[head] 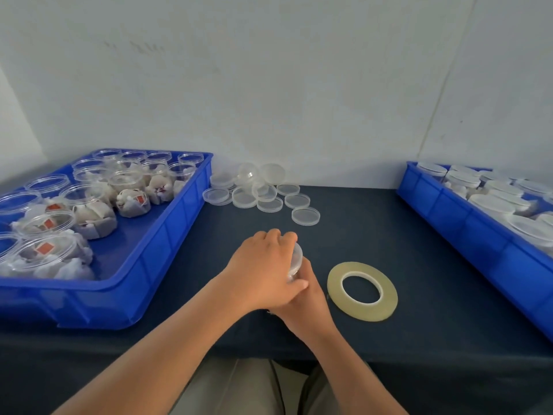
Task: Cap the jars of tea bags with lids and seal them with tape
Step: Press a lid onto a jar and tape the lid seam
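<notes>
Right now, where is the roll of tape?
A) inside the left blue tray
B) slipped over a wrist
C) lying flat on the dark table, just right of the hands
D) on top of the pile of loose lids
C: the tape roll lies flat on the dark table, just right of the right hand, and neither hand touches it; the right hand and the left hand hold a jar.

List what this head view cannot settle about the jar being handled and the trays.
All in the head view:
Jar: mostly covered by the left hand; lid seating and any tape unreadable.
Right hand: fingers hidden under the left hand and jar.
Right tray: cut off by the right edge; jar count unknown.
Tape roll: its loose end is too faint to find.
</notes>
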### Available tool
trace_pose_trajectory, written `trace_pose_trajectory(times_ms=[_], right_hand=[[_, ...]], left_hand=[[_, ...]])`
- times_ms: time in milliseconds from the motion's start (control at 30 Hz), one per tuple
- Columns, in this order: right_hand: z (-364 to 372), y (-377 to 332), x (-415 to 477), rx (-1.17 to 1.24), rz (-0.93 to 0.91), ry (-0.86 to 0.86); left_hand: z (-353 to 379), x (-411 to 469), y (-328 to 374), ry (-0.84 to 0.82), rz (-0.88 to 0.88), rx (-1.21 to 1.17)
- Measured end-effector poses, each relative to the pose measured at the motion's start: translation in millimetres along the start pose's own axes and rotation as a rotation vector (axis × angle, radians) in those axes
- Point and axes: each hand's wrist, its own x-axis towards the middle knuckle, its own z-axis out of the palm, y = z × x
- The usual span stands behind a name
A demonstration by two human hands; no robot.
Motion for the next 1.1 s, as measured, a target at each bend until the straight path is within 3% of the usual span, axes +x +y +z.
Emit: trace_pose_trajectory(times_ms=[67,167,333,400,733,933,1100], right_hand=[[0,0,1,-0.007,-0.006,-0.004],[2,1,2,-0.021,0.005,-0.003],[5,-1,3,-0.153,-0.05,-0.002],[3,1,1,-0.101,-0.037,-0.002],[-8,-4,-6,-0.012,0.054,-0.07],[-5,-3,-7,0.038,0.042,-0.058],[0,1,-6,-0.015,0.025,-0.078]], left_hand=[[6,-2,0,0.019,0.028,0.045],[5,-2,-3,-0.019,0.031,-0.083],[8,0,-8,0.05,0.093,-0.215],[8,4,-12,0.067,0.117,-0.313],[3,12,-40,-0.021,0.418,-0.602],[-2,3,-53,-0.083,0.194,-0.594],[-11,-15,-25,-0.222,0.034,-0.4]])
